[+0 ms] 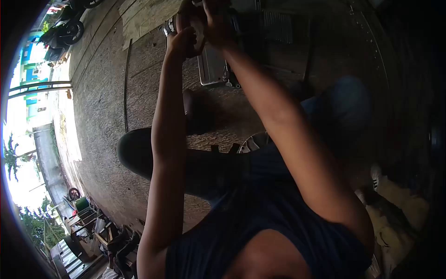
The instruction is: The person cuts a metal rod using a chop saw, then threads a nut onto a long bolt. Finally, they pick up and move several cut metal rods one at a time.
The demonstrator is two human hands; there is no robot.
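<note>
Both my arms reach forward to the top edge of the view. My left hand [182,43] is closed, its fingers curled against a curved brownish piece [191,21] whose kind I cannot make out. On the other side of that piece, my right hand [217,28] also looks closed, with its fingertips in shadow near the frame edge. A shiny metal part [169,27] shows beside my left hand. Below the hands, a flat rectangular metal tray [211,69] lies on the ground, with small metal pieces [228,84] at its near corner.
A round slotted metal part [253,142] lies by my bent leg [139,149]. Ribbed dark panels [278,27] stand at the upper right. Rough ground [102,102] spreads left, with a long thin bar [126,88]. Motorbikes [65,35] and piled scrap [93,232] stand beyond.
</note>
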